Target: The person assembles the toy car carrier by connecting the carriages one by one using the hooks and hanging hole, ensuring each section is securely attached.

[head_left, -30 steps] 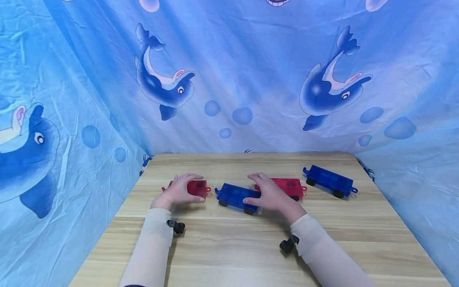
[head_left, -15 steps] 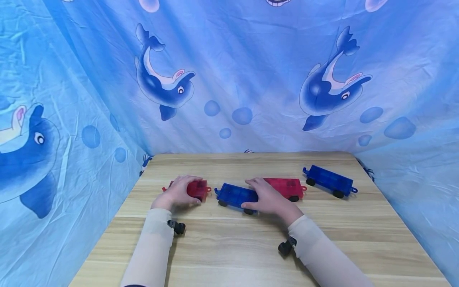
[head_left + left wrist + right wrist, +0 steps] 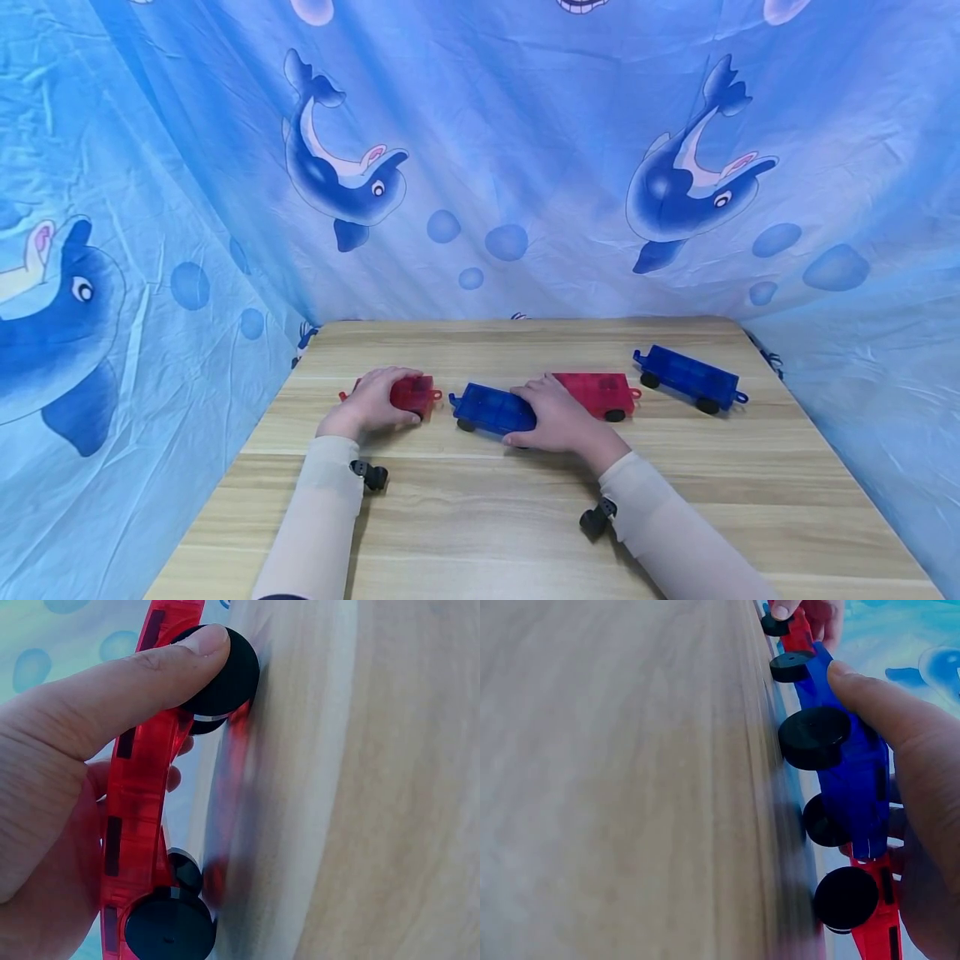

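Note:
On the left of the table, my left hand [image 3: 367,407] holds a red toy train car [image 3: 415,393] across its top. The left wrist view shows the thumb over one black wheel [image 3: 238,679] and fingers on the car's far side. My right hand [image 3: 564,420] grips a blue toy train car [image 3: 489,407] in the middle, thumb on the near side, fingers over the far side. Its hooked end points at the loop of the left red car, with a small gap between. The palm hides the blue car's right end.
Behind my right hand stands a second red train car [image 3: 600,395], partly covered by the hand. Farther right is another blue train car [image 3: 688,377], set at a slant. The wooden table [image 3: 465,517] is backed by a blue dolphin-print curtain [image 3: 525,150].
My right hand has moved slightly left and down, and its fingers have closed on the blue car. The left thumb has settled against the red car. The cars stay where they were.

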{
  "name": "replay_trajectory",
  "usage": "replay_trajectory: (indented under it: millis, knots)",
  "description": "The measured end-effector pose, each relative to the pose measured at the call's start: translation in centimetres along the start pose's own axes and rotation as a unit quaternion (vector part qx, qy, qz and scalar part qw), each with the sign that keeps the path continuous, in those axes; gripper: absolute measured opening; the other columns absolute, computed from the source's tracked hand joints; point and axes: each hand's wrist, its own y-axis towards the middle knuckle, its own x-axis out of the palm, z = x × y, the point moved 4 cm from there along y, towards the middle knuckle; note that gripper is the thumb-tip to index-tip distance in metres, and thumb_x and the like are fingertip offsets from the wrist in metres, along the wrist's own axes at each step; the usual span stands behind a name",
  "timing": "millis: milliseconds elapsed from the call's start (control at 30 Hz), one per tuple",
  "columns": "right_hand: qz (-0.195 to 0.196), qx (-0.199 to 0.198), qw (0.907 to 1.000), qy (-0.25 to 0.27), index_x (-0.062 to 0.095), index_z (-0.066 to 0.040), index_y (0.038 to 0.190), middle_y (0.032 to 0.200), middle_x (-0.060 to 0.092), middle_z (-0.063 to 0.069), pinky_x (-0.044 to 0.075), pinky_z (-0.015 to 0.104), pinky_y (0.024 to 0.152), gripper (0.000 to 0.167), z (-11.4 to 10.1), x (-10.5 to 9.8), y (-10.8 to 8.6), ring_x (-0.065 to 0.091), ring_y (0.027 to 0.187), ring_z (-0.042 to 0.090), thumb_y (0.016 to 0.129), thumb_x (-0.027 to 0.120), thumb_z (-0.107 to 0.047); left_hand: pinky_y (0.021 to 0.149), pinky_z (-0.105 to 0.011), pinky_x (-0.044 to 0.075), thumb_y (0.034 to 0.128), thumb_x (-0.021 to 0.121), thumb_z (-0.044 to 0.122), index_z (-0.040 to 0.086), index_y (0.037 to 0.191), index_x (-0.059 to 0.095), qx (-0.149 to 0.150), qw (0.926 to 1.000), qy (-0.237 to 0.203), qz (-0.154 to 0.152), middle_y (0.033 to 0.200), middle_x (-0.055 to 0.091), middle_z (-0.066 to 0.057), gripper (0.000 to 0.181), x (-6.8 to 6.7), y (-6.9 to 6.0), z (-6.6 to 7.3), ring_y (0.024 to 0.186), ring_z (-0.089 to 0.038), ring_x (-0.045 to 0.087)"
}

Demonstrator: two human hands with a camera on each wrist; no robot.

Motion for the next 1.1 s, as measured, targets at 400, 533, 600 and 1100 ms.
replay_trajectory:
  millis: [400,533,600,1100]
  knots:
    - [0.005,0.006,0.9998,0.019,0.055,-0.015,0.153,0.15,0.059,0.005,0.012,0.053,0.128,0.093,-0.13,-0.05,-0.03,0.044,0.147,0.028,0.082,0.074,-0.073,0.108,-0.063,0.042,0.0714,0.098,0.04,0.031,0.149,0.059,-0.007,0.9999,-0.007,0.014,0.145,0.06,-0.004,0.087,0.03,0.08,-0.21,0.135,-0.037,0.047]
    - [0.007,0.01,0.9997,0.024,0.056,-0.014,0.152,0.149,0.059,0.006,0.011,0.054,0.127,0.091,-0.17,-0.03,0.01,0.045,0.146,0.029,0.082,0.076,-0.069,0.107,-0.063,0.042,0.0705,0.099,0.042,0.031,0.149,0.059,-0.01,0.9998,-0.01,0.015,0.146,0.06,-0.005,0.089,0.12,0.2,-0.47,0.134,-0.038,0.048]
    - [0.008,0.01,0.9996,0.026,0.056,-0.015,0.152,0.148,0.06,0.005,0.011,0.054,0.127,0.091,-0.15,0.0,0.04,0.045,0.146,0.029,0.082,0.077,-0.069,0.109,-0.063,0.041,0.07,0.099,0.042,0.032,0.149,0.059,-0.012,0.9998,-0.009,0.014,0.147,0.059,-0.004,0.09,0.16,0.21,-0.58,0.135,-0.037,0.048]
    - [0.015,0.006,0.9995,0.026,0.056,-0.013,0.151,0.147,0.061,0.005,0.01,0.053,0.128,0.091,-0.09,0.1,0.13,0.048,0.144,0.028,0.081,0.077,-0.068,0.104,-0.056,0.051,0.0681,0.101,0.035,0.027,0.15,0.057,-0.02,0.9959,-0.087,0.016,0.147,0.058,-0.008,0.093,-0.21,0.37,-0.78,0.13,-0.036,0.055]
